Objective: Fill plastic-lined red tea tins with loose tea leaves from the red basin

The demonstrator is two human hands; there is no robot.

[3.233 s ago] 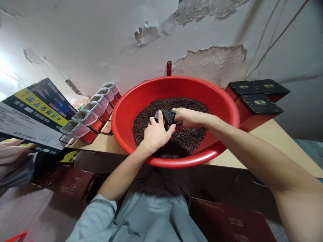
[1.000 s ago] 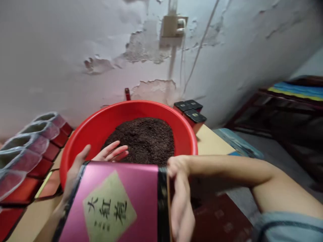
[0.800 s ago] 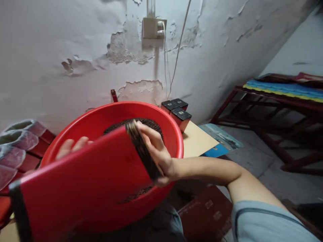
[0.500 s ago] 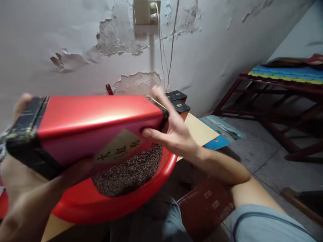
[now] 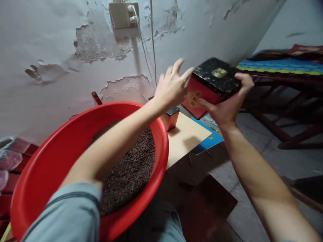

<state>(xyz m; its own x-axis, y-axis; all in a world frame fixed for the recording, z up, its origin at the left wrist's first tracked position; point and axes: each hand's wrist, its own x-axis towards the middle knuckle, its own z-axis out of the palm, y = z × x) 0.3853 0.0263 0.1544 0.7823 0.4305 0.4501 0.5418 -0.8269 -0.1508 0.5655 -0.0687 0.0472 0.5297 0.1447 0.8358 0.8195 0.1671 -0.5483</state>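
Note:
A red tin box (image 5: pixel 194 97) with a scuffed black lid and a paper label is held in the air, upright and a little tilted, to the right of the basin. My right hand (image 5: pixel 228 104) grips its near right side, thumb over the label side and fingers round the lid edge. At its left side is my left hand (image 5: pixel 173 82), fingertips against the lid's corner and the other fingers partly spread. Below my left forearm stands a large red basin (image 5: pixel 164 148) with dark, loose tea-like leaves (image 5: pixel 131 168) in it.
Another red tin (image 5: pixel 172 119) with a black lid stands on a beige board (image 5: pixel 189 129) beside the basin, a blue sheet (image 5: pixel 209 143) under it. Red packets (image 5: pixel 15 168) lie at left. A wooden rack (image 5: pixel 272 107) is at right; cables hang from a wall socket (image 5: pixel 123 15).
The tin has moved right, away from above the basin, and turned from lying sideways to upright. My left hand has crossed over the basin; my right hand has shifted to the tin's right side.

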